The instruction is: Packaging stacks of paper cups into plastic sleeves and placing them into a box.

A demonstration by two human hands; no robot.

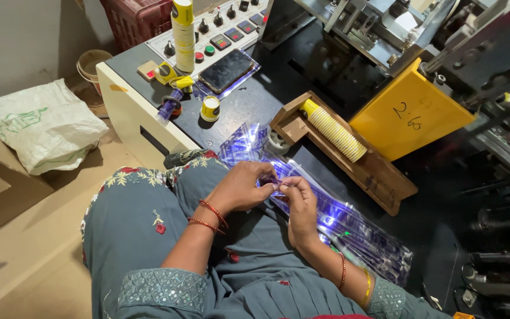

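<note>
My left hand and my right hand meet over my lap, both pinching the edge of a long clear plastic sleeve bag with blue printing. The bag lies across my knees and runs down to the right, over a pile of similar bags. A row of nested yellow paper cups lies on its side in a wooden trough just beyond my hands. My wrists carry red bangles.
A dark machine table holds a control panel with knobs, a phone, a tall stack of yellow cups and a single cup. A yellow machine box stands right. A white sack lies on the floor left.
</note>
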